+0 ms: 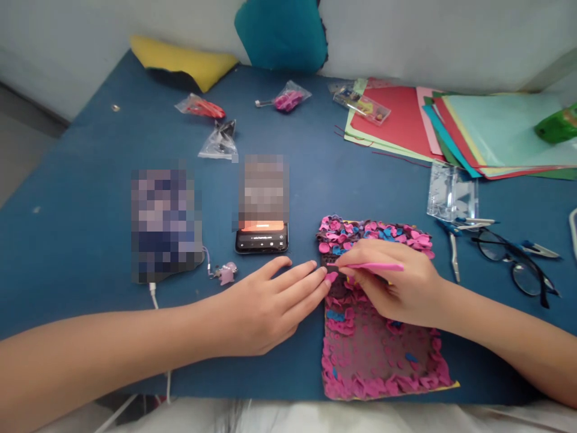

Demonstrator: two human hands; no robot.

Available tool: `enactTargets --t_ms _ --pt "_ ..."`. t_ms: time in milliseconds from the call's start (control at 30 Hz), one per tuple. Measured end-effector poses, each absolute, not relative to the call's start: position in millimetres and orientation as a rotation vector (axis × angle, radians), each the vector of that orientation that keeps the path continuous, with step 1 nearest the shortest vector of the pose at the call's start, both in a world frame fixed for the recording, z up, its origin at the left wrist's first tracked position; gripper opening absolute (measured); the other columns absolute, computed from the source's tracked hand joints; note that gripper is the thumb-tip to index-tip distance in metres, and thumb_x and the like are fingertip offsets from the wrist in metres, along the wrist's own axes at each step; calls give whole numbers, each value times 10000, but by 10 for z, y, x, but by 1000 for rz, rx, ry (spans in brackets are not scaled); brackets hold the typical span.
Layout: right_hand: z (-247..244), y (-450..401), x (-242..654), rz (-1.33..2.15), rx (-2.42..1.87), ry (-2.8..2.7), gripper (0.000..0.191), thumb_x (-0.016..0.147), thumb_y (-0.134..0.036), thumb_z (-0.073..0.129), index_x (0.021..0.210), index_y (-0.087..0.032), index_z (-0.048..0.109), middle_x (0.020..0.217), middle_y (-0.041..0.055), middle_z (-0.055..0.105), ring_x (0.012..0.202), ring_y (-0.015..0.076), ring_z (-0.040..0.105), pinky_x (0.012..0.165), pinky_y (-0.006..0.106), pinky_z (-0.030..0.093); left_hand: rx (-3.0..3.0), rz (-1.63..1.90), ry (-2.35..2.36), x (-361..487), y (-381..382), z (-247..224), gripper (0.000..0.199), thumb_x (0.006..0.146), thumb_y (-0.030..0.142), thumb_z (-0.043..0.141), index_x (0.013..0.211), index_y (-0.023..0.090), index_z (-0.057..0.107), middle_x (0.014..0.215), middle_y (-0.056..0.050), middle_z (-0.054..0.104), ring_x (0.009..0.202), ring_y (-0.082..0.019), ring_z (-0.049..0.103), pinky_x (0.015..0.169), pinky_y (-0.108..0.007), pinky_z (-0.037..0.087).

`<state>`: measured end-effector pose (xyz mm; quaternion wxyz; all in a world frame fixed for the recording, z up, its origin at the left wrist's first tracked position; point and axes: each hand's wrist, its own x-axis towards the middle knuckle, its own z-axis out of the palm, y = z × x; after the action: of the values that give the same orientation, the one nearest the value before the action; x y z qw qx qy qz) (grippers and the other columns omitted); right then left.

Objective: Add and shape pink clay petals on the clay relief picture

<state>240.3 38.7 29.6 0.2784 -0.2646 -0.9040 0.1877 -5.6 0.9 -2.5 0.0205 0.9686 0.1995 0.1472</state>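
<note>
A rectangular panel (369, 349) covered in pink, blue and dark clay-like pieces lies on the blue table. My right hand (396, 282) is over its upper half, closed around a thin pink tool (383, 266) whose tip is at the panel's upper left part. My left hand (279, 304) lies flat with its fingers stretched out, and its fingertips touch the panel's left edge beside a pink piece (332, 277). The right palm hides part of the panel's middle.
Left of the panel are a phone (262, 240), a blurred device (166, 228) with a white cable, and a small charm (226, 273). Glasses (514, 264), scissors (453, 249) and a clear case (452, 191) lie right. Coloured sheets (396, 114) and small bags (220, 139) are farther back.
</note>
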Motion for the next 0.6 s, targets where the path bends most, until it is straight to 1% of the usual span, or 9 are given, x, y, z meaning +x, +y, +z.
enactTargets --t_ms 100,300,467,600 --pt "253 377 2389 491 -694 -2454 191 926 -37 462 969 -163 599 809 54 721 692 136 655 620 240 550 2993 515 604 -49 21 -33 408 1041 150 296 1346 54 549 1369 -123 624 1270 -255 559 1011 -409 396" --pt "229 364 2382 479 -653 -2431 177 929 -28 467 974 -146 590 815 61 709 721 133 644 657 231 542 2987 471 597 -37 27 17 400 1054 141 282 1323 58 566 1350 -104 641 1246 -243 572 984 -409 402" --pt "206 356 2368 431 -679 -2481 171 940 -45 456 976 -164 573 801 64 693 703 150 624 634 254 535 2986 464 605 -38 24 11 406 1058 146 274 1334 54 557 1367 -103 629 1257 -251 565 986 -421 396" --pt "174 337 2361 437 -666 -2517 203 923 -8 428 974 -154 559 790 72 679 703 156 600 630 262 528 2983 489 606 -46 21 -6 405 1055 138 278 1322 57 571 1350 -104 640 1242 -246 573 981 -415 400"
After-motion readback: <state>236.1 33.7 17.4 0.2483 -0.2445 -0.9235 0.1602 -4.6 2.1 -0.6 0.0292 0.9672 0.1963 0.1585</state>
